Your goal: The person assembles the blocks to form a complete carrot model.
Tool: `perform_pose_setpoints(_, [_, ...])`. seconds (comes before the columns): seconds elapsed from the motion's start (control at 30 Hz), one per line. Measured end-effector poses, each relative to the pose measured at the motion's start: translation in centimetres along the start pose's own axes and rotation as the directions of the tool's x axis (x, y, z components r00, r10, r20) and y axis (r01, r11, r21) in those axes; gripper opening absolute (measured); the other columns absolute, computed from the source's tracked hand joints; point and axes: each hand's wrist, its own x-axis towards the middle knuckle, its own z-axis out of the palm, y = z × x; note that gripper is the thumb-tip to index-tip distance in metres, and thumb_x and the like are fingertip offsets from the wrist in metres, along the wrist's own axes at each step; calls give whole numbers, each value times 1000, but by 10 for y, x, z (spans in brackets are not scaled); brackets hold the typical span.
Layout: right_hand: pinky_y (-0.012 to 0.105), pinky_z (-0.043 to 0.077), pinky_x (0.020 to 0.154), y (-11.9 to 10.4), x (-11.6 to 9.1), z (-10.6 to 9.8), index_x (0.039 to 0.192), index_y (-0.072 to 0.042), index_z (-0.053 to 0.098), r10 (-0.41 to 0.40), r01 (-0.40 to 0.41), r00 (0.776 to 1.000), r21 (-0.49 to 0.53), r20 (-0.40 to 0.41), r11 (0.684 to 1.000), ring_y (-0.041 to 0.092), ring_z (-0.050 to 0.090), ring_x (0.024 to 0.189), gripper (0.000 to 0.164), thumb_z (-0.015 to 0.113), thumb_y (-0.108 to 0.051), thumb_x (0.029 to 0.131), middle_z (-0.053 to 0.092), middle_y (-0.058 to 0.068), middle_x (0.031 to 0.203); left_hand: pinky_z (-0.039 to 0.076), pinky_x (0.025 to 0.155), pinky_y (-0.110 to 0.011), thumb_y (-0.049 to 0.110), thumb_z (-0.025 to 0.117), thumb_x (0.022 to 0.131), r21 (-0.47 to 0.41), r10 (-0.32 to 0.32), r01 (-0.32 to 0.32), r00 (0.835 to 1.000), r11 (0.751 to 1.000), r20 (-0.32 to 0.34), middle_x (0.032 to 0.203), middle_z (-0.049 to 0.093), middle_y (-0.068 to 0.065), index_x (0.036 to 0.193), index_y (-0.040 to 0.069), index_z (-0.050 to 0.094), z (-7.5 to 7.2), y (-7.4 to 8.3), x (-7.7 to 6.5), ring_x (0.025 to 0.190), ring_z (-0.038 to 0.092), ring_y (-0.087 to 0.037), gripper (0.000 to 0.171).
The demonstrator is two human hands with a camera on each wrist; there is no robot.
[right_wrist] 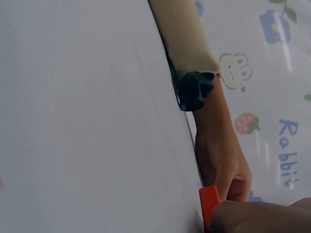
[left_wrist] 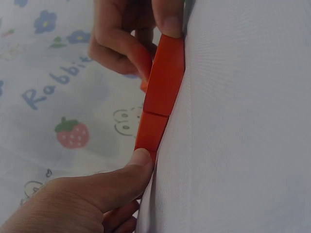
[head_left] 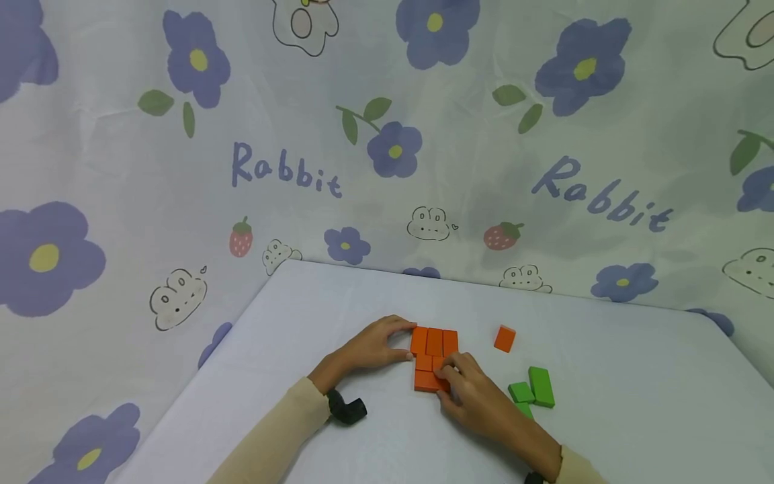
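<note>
Several orange blocks lie flat together in the head view: three upright rectangles along the far side, smaller blocks in the middle, and a wide block [head_left: 426,381] nearest. My left hand [head_left: 376,344] is at the group's left side, index finger and thumb at the two ends of the far-left orange block [head_left: 419,341]. My right hand [head_left: 478,398] pinches the near right part of the group, thumb at the front edge of the wide block and index finger on top. Its fingers partly hide the blocks there. The left wrist view shows the orange side faces [left_wrist: 165,80] and both thumbs against them.
A single orange block [head_left: 504,339] lies apart, to the right of the group. Green blocks, one long [head_left: 541,386] and two smaller ones [head_left: 520,392], lie right of my right hand, which partly covers one. A patterned curtain [head_left: 375,202] hangs behind the white table [head_left: 338,296].
</note>
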Motion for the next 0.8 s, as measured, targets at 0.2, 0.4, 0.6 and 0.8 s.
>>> perform_pose_setpoints(0.2, [19, 53, 77, -1, 0, 0, 102, -12, 70, -3, 3, 1000, 0, -6, 1000, 7, 50, 98, 25, 81, -14, 79, 54, -6, 106, 42, 115, -41, 41, 74, 89, -9, -5, 5, 1000, 1000, -1, 143, 55, 3, 146, 19, 52, 1, -2, 0, 135, 49, -15, 64])
perform_pose_setpoints(0.4, [18, 52, 75, -1, 0, -1, 103, -10, 71, -2, 2, 1000, 13, -10, 1000, 7, 49, 97, 26, 81, -14, 78, 54, -5, 106, 42, 114, -42, 41, 74, 89, -5, 1, -1, 1000, 1000, -4, 142, 56, 3, 146, 19, 53, 1, -2, 0, 135, 49, -16, 64])
perform_pose_setpoints(0.6, [18, 53, 77, -1, 0, -1, 104, -11, 72, 7, -7, 1000, 10, -1, 1000, 7, 49, 98, 27, 81, -15, 80, 54, -6, 107, 42, 114, -40, 40, 75, 89, 2, -1, 1, 1000, 1000, -13, 142, 56, 4, 145, 21, 53, 1, -3, 1, 135, 49, -15, 64])
perform_pose_setpoints(0.8, [18, 52, 77, -2, 0, -2, 106, -11, 72, 33, -33, 999, 13, 20, 999, 6, 49, 98, 27, 81, -18, 81, 54, -6, 108, 42, 115, -42, 40, 75, 89, -13, 0, 0, 1000, 1000, -3, 143, 55, 3, 146, 20, 52, 0, -1, 0, 135, 49, -16, 64])
